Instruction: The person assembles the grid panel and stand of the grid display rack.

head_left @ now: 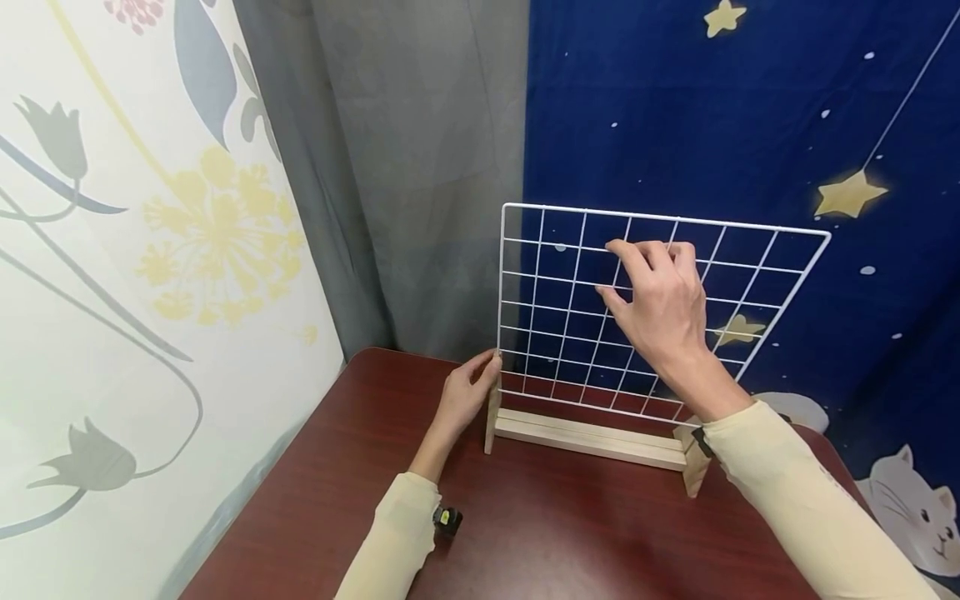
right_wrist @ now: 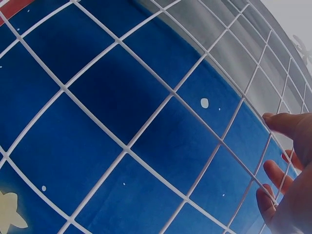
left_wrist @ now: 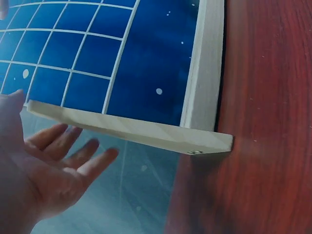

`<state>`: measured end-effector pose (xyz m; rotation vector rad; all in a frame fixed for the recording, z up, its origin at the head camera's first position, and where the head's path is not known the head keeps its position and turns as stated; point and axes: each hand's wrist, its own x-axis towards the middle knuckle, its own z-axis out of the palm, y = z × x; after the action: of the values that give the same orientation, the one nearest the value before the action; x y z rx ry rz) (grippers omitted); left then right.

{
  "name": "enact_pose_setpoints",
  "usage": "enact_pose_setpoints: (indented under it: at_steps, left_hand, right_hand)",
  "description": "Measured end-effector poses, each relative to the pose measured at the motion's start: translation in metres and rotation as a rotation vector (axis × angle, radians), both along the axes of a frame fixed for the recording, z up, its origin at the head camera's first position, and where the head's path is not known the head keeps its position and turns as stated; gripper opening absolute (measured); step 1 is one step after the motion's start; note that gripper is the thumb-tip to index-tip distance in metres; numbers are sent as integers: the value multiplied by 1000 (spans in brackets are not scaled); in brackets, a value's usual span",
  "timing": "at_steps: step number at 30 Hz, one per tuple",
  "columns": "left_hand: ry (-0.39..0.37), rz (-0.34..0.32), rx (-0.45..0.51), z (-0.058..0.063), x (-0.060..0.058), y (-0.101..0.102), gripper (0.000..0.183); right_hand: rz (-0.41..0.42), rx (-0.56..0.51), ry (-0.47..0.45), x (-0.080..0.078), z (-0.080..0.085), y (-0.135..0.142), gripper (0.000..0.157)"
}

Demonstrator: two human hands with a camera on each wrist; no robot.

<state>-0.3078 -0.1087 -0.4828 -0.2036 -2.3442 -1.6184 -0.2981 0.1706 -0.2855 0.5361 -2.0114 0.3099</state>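
Note:
A white wire grid panel stands upright in a pale wooden stand on the table. My left hand is at the stand's left upright, its thumb and fingertips pinching the upper end beside the grid's edge. In the left wrist view, the thumb lies on one side of the wooden upright and the fingers fan out on the other. My right hand is raised in front of the grid's upper middle. Its thumb and index finger are apart, with the other fingers loosely bent near the wires; contact with them is unclear.
The dark red table ends at a grey curtain and a blue curtain with stars. A floral-patterned wall or cloth borders the left side. The stand's right upright is partly behind my right wrist.

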Motion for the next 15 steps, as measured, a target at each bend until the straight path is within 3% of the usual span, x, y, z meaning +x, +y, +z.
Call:
enact_pose_setpoints:
  at_steps: [6,15]
  left_hand:
    - [109,-24,124,25,-5,6,46]
    - [286,-112,234,83,-4,12,41]
  right_hand:
    - [-1,2,-7,1,-1,0,59]
    - [4,-13,-1,3,-2,0,58]
